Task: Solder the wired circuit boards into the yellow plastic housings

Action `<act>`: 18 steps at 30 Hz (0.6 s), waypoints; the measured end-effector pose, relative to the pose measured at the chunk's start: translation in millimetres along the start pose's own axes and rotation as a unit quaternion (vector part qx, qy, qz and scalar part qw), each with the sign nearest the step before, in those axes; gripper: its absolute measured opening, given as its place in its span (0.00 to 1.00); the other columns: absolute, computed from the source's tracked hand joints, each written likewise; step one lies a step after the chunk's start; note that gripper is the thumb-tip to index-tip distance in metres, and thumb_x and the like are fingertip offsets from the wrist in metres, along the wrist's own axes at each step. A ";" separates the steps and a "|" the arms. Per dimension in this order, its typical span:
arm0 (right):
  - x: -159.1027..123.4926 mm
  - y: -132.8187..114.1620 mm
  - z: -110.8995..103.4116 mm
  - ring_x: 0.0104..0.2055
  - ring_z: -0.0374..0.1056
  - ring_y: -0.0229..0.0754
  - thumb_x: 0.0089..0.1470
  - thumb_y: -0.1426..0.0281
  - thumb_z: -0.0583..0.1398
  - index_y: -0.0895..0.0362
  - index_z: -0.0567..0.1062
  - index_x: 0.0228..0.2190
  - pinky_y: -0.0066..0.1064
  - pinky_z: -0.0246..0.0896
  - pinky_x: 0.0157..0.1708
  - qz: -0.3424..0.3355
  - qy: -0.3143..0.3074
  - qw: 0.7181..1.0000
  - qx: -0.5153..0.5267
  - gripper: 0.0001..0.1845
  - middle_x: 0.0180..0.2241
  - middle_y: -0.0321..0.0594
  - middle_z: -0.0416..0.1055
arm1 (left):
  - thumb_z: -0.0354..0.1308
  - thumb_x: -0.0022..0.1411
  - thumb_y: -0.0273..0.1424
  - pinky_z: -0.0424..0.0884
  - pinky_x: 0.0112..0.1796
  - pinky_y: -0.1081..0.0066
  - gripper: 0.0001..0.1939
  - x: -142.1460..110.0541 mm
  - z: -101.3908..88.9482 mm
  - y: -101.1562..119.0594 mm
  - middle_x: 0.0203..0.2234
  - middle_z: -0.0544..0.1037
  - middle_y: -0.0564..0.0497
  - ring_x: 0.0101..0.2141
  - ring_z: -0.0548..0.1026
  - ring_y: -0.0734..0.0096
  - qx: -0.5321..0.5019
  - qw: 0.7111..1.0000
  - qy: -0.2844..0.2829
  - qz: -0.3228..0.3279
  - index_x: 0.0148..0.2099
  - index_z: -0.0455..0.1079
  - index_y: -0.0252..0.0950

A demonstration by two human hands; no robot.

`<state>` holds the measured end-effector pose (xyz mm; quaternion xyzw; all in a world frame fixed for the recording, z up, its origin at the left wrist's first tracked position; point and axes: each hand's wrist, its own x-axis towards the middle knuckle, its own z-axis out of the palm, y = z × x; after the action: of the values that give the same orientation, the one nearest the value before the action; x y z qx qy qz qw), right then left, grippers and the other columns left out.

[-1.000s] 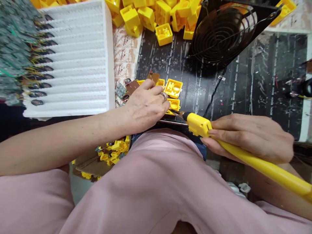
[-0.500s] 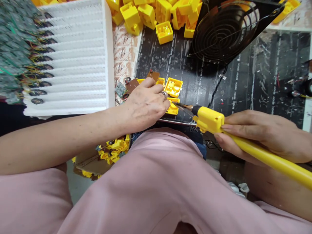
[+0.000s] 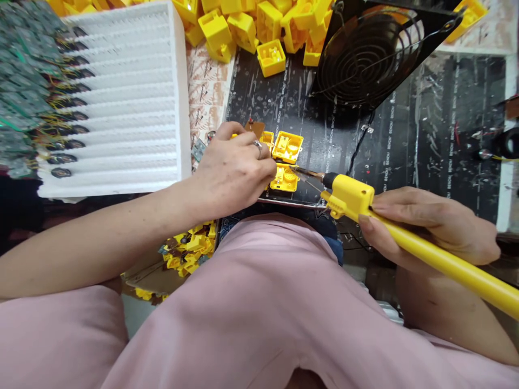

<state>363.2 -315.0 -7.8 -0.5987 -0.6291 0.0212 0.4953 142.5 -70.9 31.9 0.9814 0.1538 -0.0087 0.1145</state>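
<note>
My right hand (image 3: 433, 221) is wrapped round the yellow handle of a soldering iron (image 3: 352, 195). The iron's thin tip points left and reaches the edge of an open yellow plastic case (image 3: 284, 179) lying flat on the bench. Just beyond that lies a second open yellow case (image 3: 288, 147) with small metal parts inside. My left hand (image 3: 237, 167), with a ring on one finger, rests beside the cases with its fingers curled downward. Its fingertips are hidden, and so is whatever they pinch. A brown board (image 3: 254, 128) shows past the knuckles, and a small green circuit board (image 3: 198, 149) lies left of them.
A white foam tray (image 3: 133, 108) with green circuit boards (image 3: 24, 81) and wired round parts stands at left. Yellow cases (image 3: 243, 32) are heaped at the back. A black fan (image 3: 360, 65) stands behind the iron. Below the bench, a cardboard box (image 3: 150, 273) holds yellow pieces.
My left hand has shifted slightly left, uncovering more of the near yellow case. The soldering iron's tip stays by that case, still in my right hand. The view has moved a little.
</note>
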 end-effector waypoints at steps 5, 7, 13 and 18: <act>2.9 -8.3 -3.3 0.33 0.88 0.48 0.72 0.64 0.75 0.39 0.80 0.73 0.34 0.83 0.26 -0.028 0.007 0.994 -0.109 0.33 0.43 0.33 0.92 | 0.58 0.72 0.35 0.73 0.64 0.44 0.13 9.0 7.7 -12.4 0.31 0.84 0.48 0.45 0.84 0.50 -0.038 0.999 0.021 -0.025 0.36 0.82 0.44; 0.8 -8.9 -3.8 0.33 0.89 0.49 0.73 0.63 0.74 0.37 0.75 0.77 0.36 0.85 0.28 -0.021 0.010 0.991 -0.129 0.37 0.44 0.33 0.92 | 0.58 0.72 0.36 0.74 0.63 0.48 0.14 10.2 6.8 -14.2 0.31 0.84 0.48 0.46 0.85 0.51 -0.044 0.999 0.008 -0.026 0.38 0.83 0.44; 1.5 -8.1 -4.1 0.32 0.88 0.46 0.75 0.65 0.72 0.41 0.83 0.69 0.33 0.83 0.29 -0.030 -0.005 0.989 -0.147 0.25 0.46 0.35 0.92 | 0.61 0.69 0.39 0.73 0.62 0.51 0.11 8.7 2.6 -7.2 0.35 0.86 0.48 0.47 0.85 0.50 -0.029 0.998 -0.045 -0.021 0.42 0.84 0.43; 3.7 -9.2 -3.8 0.32 0.87 0.46 0.74 0.64 0.73 0.40 0.85 0.64 0.33 0.84 0.29 -0.036 -0.008 0.989 -0.141 0.21 0.45 0.33 0.92 | 0.56 0.77 0.39 0.73 0.63 0.48 0.17 0.5 -6.4 -9.4 0.45 0.88 0.45 0.51 0.85 0.49 -0.031 0.999 -0.040 0.014 0.47 0.87 0.42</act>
<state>359.8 -316.9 2.1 -0.6390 -0.6510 -0.0811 0.4015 140.1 -60.6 36.1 0.9783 0.1351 -0.0419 0.1513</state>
